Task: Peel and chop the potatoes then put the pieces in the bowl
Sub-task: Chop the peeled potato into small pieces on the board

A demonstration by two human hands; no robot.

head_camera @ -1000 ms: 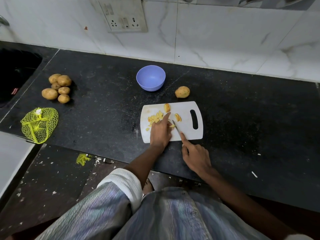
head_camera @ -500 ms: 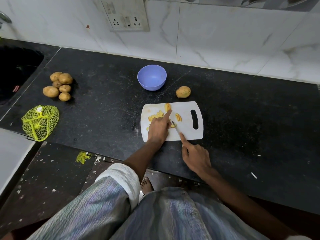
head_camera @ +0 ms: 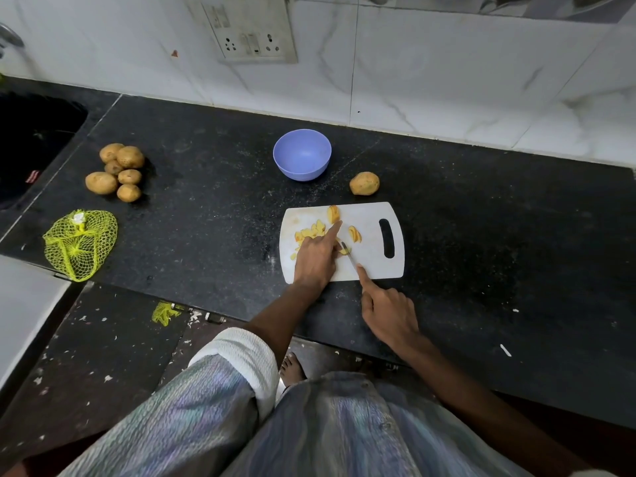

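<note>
Seemingly, right hand [head_camera: 389, 313] grips knife [head_camera: 348, 256]; left hand [head_camera: 316, 259] holds potato piece [head_camera: 344, 251].

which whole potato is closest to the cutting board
The lone potato just beyond the cutting board, right of the bowl; the other six sit far left.

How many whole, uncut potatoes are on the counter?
7: six in a cluster at the counter's left near the sink, and one alone just beyond the cutting board, right of the bowl. The cluster may hide another.
</note>
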